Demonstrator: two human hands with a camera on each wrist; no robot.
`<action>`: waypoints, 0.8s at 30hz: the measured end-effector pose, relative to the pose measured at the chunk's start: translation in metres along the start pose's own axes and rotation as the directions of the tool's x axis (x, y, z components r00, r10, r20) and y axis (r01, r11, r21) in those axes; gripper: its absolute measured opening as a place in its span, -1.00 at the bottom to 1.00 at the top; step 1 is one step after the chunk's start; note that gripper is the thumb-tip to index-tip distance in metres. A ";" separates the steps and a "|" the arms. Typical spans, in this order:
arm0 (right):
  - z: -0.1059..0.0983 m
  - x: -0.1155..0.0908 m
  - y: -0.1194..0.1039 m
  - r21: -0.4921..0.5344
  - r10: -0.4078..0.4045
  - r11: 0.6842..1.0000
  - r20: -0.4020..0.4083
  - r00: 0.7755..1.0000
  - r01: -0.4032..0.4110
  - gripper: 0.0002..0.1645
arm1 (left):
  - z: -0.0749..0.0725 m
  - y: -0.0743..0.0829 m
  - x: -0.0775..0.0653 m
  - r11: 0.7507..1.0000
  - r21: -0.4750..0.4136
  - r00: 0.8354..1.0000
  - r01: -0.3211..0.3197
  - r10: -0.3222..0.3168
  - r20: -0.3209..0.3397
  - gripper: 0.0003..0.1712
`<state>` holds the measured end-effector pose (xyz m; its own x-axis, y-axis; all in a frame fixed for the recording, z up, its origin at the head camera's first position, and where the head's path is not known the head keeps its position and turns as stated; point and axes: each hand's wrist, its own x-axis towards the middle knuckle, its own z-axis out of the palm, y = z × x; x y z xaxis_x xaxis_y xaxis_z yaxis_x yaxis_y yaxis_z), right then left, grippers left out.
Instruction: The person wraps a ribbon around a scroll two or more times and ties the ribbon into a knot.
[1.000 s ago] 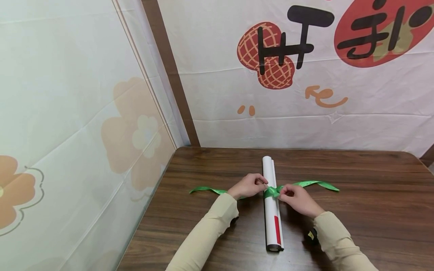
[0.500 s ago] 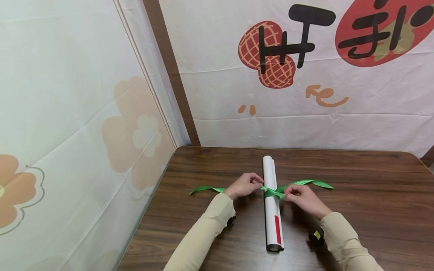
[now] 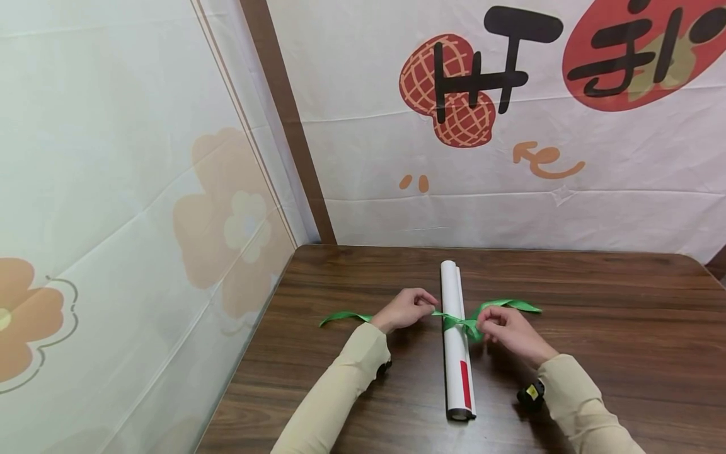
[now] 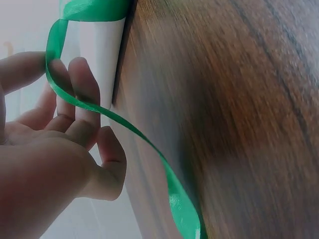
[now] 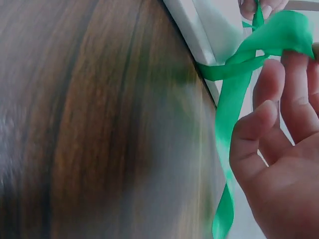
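Observation:
A white paper roll [image 3: 455, 359] with a red patch lies lengthwise on the table. Green ribbon [image 3: 452, 322] wraps its middle, and a loop sticks out on the right side. My left hand [image 3: 404, 310], left of the roll, pinches the ribbon with thumb and index finger, drawing a strand taut. In the left wrist view the ribbon [image 4: 124, 123] runs on past the other fingers toward the table. Right of the roll, my right hand [image 3: 513, 333] pinches the green loop [image 5: 286, 32]; its thumb tip is partly out of frame in the right wrist view.
The brown wooden table [image 3: 612, 353] meets a printed cloth backdrop [image 3: 363, 157] behind and another cloth [image 3: 130, 189] at left. One ribbon tail [image 3: 343, 316] trails left, the other [image 3: 518, 305] right. Dark wrist cameras [image 3: 532, 395] hang below the sleeves.
My hands have drawn apart, the left moving left and the right moving right. The knot has narrowed, a loop shows on the right, and the right tail has pulled inward.

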<state>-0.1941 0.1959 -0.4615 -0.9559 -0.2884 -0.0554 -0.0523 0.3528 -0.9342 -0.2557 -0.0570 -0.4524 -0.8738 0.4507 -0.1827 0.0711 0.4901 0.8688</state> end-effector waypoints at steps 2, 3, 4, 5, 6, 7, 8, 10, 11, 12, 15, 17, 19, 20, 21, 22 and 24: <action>-0.002 0.000 0.000 -0.012 0.000 1.000 -0.006 1.000 -0.001 -0.80 | -0.001 -0.001 0.000 1.000 -0.003 1.000 -0.001 0.001 -0.005 -0.75; -0.003 0.000 0.000 -0.016 0.004 1.000 -0.011 1.000 -0.004 -0.77 | -0.002 -0.001 -0.001 1.000 -0.004 1.000 0.000 0.000 -0.006 -0.75; -0.004 -0.001 0.001 -0.020 0.004 1.000 -0.016 1.000 -0.004 -0.75 | -0.003 0.000 -0.001 1.000 -0.005 1.000 0.000 0.000 -0.006 -0.74; -0.005 -0.001 0.001 -0.026 -0.001 1.000 -0.015 1.000 0.001 -0.73 | -0.003 0.000 -0.001 1.000 -0.008 1.000 -0.001 0.001 -0.005 -0.74; -0.006 -0.002 0.001 -0.028 -0.008 1.000 -0.013 1.000 0.007 -0.71 | -0.004 0.000 -0.002 1.000 -0.010 1.000 0.000 0.000 -0.006 -0.74; -0.008 -0.002 0.001 -0.029 -0.010 1.000 -0.014 1.000 0.010 -0.70 | -0.004 0.000 -0.002 1.000 -0.012 1.000 0.000 0.000 -0.007 -0.74; -0.009 -0.003 0.001 -0.023 -0.013 1.000 -0.014 1.000 0.013 -0.70 | -0.005 0.000 -0.002 1.000 -0.014 1.000 0.001 -0.001 -0.006 -0.74; -0.012 -0.005 0.001 -0.022 -0.031 0.999 -0.012 0.999 0.031 -0.70 | -0.006 0.000 -0.003 1.000 -0.021 1.000 0.002 -0.003 -0.008 -0.73; -0.013 -0.006 0.001 -0.021 -0.035 0.999 -0.009 0.999 0.035 -0.70 | -0.006 -0.001 -0.003 1.000 -0.025 1.000 0.004 -0.004 -0.009 -0.73; -0.015 -0.007 0.002 -0.019 -0.041 0.999 -0.008 0.999 0.041 -0.70 | -0.006 -0.001 -0.003 1.000 -0.030 1.000 0.005 -0.006 -0.011 -0.73; -0.020 -0.009 0.003 0.001 -0.062 0.998 0.017 0.998 0.062 -0.67 | -0.007 -0.002 -0.003 0.999 -0.038 1.000 0.007 -0.008 -0.016 -0.74; -0.024 -0.010 0.004 0.007 -0.072 0.997 0.029 0.997 0.072 -0.65 | -0.009 -0.003 -0.004 0.999 -0.039 1.000 0.009 -0.010 -0.021 -0.73; -0.029 -0.012 0.004 0.000 -0.088 0.996 0.039 0.995 0.088 -0.64 | -0.010 -0.004 -0.003 0.999 -0.038 1.000 0.010 -0.011 -0.029 -0.73; -0.032 -0.014 0.003 -0.013 -0.095 0.995 0.047 0.994 0.096 -0.64 | -0.011 -0.005 -0.003 0.999 -0.041 0.999 0.011 -0.012 -0.031 -0.73; -0.034 -0.015 0.002 -0.036 -0.093 0.995 0.052 0.994 0.095 -0.64 | -0.012 -0.005 -0.003 0.999 -0.041 0.999 0.014 -0.015 -0.034 -0.72; -0.037 -0.016 0.001 -0.060 -0.088 0.994 0.061 0.994 0.092 -0.64 | -0.013 -0.005 -0.003 0.999 -0.042 0.999 0.016 -0.018 -0.037 -0.72; -0.043 -0.018 -0.001 -0.104 -0.076 0.991 0.096 0.992 0.086 -0.64 | -0.015 -0.006 -0.003 0.999 -0.046 0.999 0.020 -0.022 -0.040 -0.71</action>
<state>-0.1894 0.2392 -0.4447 -0.9168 -0.3989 -0.0175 -0.1646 0.4175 -0.8936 -0.2613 -0.0725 -0.4501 -0.8936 0.4098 -0.1833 0.0314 0.4643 0.8851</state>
